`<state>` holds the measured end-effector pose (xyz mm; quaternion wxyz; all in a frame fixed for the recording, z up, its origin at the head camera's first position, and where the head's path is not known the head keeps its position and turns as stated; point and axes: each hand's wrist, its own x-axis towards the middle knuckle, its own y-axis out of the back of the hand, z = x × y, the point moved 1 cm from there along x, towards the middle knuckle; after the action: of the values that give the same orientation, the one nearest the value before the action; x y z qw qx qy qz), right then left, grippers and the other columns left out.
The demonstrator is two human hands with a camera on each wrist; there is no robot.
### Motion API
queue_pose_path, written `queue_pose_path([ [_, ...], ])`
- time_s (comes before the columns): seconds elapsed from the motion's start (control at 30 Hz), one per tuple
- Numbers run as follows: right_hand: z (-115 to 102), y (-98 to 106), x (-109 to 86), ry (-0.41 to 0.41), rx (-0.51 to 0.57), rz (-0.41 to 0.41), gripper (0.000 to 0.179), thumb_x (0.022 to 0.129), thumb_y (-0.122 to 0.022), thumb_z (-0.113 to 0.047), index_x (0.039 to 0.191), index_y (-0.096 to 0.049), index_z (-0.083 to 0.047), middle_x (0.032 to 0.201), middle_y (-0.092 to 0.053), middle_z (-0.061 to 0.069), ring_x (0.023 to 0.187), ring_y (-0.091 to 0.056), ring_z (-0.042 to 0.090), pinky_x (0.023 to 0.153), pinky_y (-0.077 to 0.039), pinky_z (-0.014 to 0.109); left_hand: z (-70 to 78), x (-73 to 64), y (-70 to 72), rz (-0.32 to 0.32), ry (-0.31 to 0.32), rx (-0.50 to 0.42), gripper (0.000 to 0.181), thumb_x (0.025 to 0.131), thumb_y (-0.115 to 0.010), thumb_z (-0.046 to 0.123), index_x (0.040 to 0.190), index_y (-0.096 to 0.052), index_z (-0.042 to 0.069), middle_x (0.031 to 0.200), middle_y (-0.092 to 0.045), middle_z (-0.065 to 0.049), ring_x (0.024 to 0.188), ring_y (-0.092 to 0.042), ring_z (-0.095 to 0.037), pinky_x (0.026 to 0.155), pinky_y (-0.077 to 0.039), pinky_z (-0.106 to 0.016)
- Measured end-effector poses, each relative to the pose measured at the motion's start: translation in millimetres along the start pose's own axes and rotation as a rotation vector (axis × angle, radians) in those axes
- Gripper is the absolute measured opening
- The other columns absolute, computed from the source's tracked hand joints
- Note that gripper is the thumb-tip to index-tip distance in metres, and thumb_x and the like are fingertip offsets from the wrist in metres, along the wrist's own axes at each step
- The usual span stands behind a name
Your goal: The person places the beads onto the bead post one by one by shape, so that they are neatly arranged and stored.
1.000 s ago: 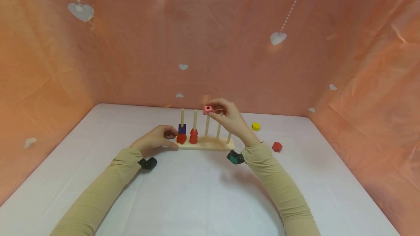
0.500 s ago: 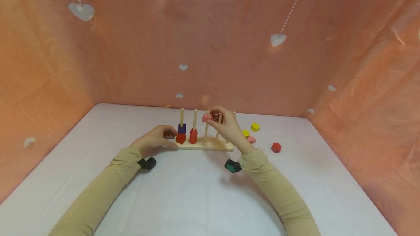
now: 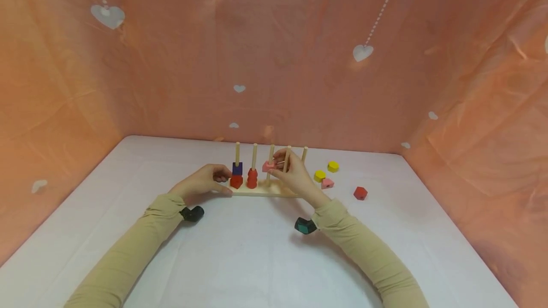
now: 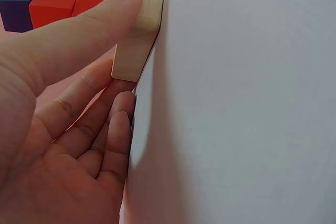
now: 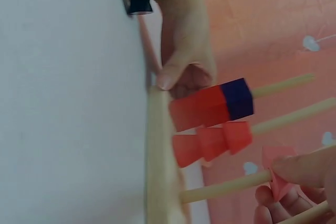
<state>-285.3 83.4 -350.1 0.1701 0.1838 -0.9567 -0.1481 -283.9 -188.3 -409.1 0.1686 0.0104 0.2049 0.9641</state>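
Note:
A wooden peg stand [image 3: 261, 192] with several upright pegs sits on the table in the head view. My left hand [image 3: 200, 183] grips its left end, thumb [image 4: 126, 3] on the edge and fingers behind. The first peg carries a dark blue block [image 3: 237, 168] above red blocks [image 5: 199, 109]. Stacked red pieces [image 3: 252, 178] fill the lower part of the second peg. On the third peg is a pink block [image 3: 268, 167], partway down, pinched between thumb and fingers of my right hand [image 3: 296, 175]. In the right wrist view, bare peg shows between this block and the base.
Right of the stand lie two yellow blocks [image 3: 319, 176], a loose pink block [image 3: 327, 183] and a red block [image 3: 361, 193]. The fourth peg [image 3: 287, 159] stands in front of my right hand in the head view. A pink curtain surrounds the white table [image 3: 231, 260].
My right hand has lowered the pink block from the tip of the third peg to partway down it. The left hand has stayed at the stand's end.

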Motion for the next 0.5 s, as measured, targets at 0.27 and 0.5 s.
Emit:
queue_pose_path([
  [0.27,27.7,-7.1,0.7,-0.053,-0.043,0.024,0.027,0.084,-0.067,0.006,0.107,-0.054,0.003,0.101,-0.061,0.015,0.096,-0.061,0.029,0.087,-0.049,0.038,-0.8,1.5,1.2,-0.002,-0.002,-0.011,0.051,0.067,-0.087,0.012,0.11,-0.06,0.002,0.109,-0.058,-0.01,0.099,-0.049,-0.027,0.086,-0.041,-0.035],
  [0.5,38.8,-10.3,-6.1,-0.115,-0.098,0.004,0.033,0.081,-0.075,-0.002,0.106,-0.054,0.0,0.098,-0.063,0.011,0.092,-0.061,0.024,0.082,-0.051,0.034,-1.0,1.5,-0.2,-0.004,-0.003,-0.012,0.051,0.068,-0.086,0.011,0.11,-0.06,0.002,0.11,-0.057,-0.011,0.1,-0.049,-0.027,0.086,-0.042,-0.034],
])
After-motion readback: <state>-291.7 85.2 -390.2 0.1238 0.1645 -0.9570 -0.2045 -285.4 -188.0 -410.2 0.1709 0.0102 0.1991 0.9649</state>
